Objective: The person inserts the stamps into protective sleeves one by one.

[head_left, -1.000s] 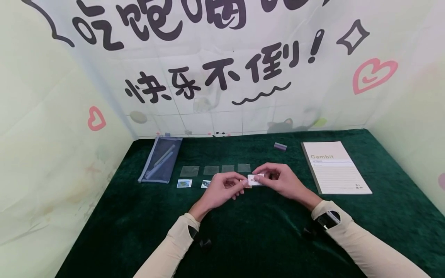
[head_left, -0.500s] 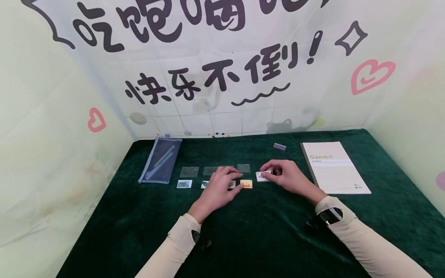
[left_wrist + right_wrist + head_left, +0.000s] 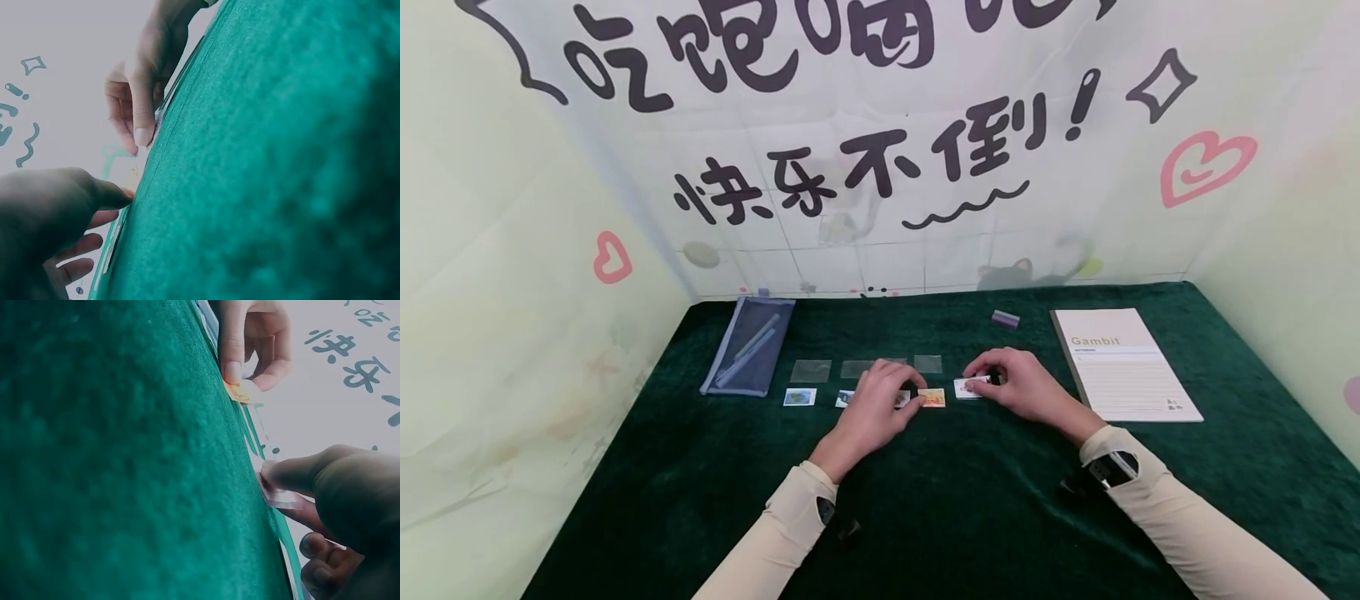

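Sleeves: pale cream, left sleeve (image 3: 767, 533) and right sleeve (image 3: 1210, 529) come in from the near edge; a dark wrist device (image 3: 1112, 471) shows at the right cuff.
Cloth: dark green velvet cloth (image 3: 940, 517) under both hands and all items.
Left hand (image 3: 874, 402): thumb and forefinger at the left end of the orange picture card, thumb on the near side, forefinger on the far; remaining fingers bent loosely.
Right hand (image 3: 1018, 385): thumb and forefinger clamped on the white card; other fingers curled behind.
Orange picture card (image 3: 933, 398): on the cloth, between the hands, partly covered by the left thumb.
White card (image 3: 966, 387): just right of the orange one and a little farther off; its print is too small to read.
Card row: blue picture card (image 3: 800, 397) at the left end, a second picture card (image 3: 844, 399) partly under the left hand, a third card (image 3: 902, 399) mostly behind its fingers.
Clear film squares: row just beyond the cards; leftmost square (image 3: 811, 371), rightmost square (image 3: 928, 364), two between, partly hidden.
Zip pouch (image 3: 778, 333): blue mesh, far left, pens (image 3: 748, 354) inside.
Notebook (image 3: 1127, 375): marked "Gambit", lying right of the right hand.
Purple block (image 3: 1005, 318): beyond the right hand.
Backdrop (image 3: 850, 258): white, black lettering.
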The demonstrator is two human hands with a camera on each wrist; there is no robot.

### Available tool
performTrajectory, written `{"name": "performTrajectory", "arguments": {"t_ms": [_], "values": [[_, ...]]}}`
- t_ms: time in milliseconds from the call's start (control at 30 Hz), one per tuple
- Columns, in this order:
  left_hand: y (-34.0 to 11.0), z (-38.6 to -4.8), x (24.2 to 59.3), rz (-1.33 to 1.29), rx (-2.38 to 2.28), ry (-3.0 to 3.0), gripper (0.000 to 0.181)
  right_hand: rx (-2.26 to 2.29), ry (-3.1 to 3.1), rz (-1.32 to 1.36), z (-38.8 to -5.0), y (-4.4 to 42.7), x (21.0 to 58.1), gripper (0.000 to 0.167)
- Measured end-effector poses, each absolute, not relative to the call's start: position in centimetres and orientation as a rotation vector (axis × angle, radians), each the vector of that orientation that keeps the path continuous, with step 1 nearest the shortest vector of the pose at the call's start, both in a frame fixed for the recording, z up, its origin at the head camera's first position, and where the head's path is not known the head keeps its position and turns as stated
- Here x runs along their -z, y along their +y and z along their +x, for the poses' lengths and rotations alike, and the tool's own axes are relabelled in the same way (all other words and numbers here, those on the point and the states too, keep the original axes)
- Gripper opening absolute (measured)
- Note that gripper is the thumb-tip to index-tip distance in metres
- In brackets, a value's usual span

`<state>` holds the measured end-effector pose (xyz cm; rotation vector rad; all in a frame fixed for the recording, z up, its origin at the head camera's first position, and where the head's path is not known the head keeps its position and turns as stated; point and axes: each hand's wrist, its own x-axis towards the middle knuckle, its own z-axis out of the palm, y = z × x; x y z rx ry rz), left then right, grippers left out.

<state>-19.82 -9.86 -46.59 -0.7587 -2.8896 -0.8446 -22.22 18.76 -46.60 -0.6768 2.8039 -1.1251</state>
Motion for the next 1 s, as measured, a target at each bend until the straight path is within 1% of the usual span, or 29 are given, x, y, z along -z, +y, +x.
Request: {"name": "performTrajectory", "arguments": {"t_ms": [167, 367, 567, 767, 900, 1000], "values": [[-10.3, -20.1, 46.7, -0.767, 1.076, -2.824, 0.010, 1.099, 2.840, -0.730, -22.4, 18.5, 46.6, 0.016], [-10.5, -20.3, 46.8, -0.769, 1.292, -2.758, 0.010, 1.081, 2.883, -0.748, -22.4, 18.2, 46.5, 0.016], [-10.2, -20.2, 47.2, -0.767, 1.352, -2.771, 0.010, 1.144, 2.846, -0.781, -22.3, 18.1, 46.5, 0.014], [-10.3, -20.2, 47.3, -0.802, 1.377, -2.777, 0.013, 1.147, 2.785, -0.820, -23.3, 17.1, 46.1, 0.022], [-10.4, -20.2, 47.1, -0.833, 1.405, -2.768, 0.013, 1.125, 2.766, -0.805, -24.5, 15.9, 45.9, 0.030], [-10.4, -20.2, 47.0, -0.827, 1.418, -2.766, 0.014, 1.091, 2.776, -0.778, -25.4, 14.9, 46.0, 0.032]]}}
